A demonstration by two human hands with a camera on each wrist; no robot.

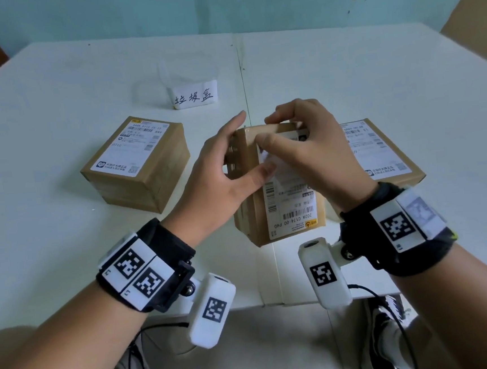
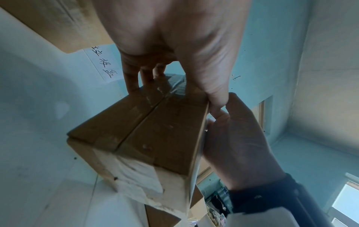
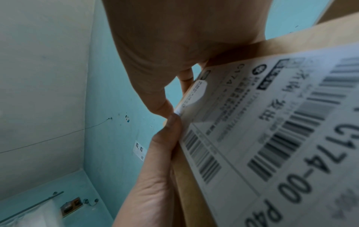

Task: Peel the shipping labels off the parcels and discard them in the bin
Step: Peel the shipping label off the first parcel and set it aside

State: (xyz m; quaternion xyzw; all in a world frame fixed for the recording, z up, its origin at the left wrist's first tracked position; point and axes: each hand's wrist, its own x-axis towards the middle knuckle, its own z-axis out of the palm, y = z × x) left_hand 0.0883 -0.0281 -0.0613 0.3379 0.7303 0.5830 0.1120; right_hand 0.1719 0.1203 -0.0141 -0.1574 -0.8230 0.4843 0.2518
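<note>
My left hand [image 1: 235, 155] grips a brown cardboard parcel [image 1: 254, 215] and holds it tilted above the table's front middle. Its thumb presses the face and its fingers [image 2: 132, 81] wrap the far side. The white shipping label [image 1: 293, 197] with barcodes covers the parcel's upper face. My right hand [image 1: 270, 130] pinches the label's far corner [image 3: 196, 92], which curls up off the cardboard. The rest of the label [image 3: 272, 122] lies flat. The bin [image 1: 193, 96], a clear box with a handwritten paper tag, stands behind the parcels.
A second labelled parcel [image 1: 134, 161] lies on the white table [image 1: 40, 128] at the left. A third labelled parcel [image 1: 380, 151] lies at the right, partly behind my right hand. The table's front edge is just below my wrists.
</note>
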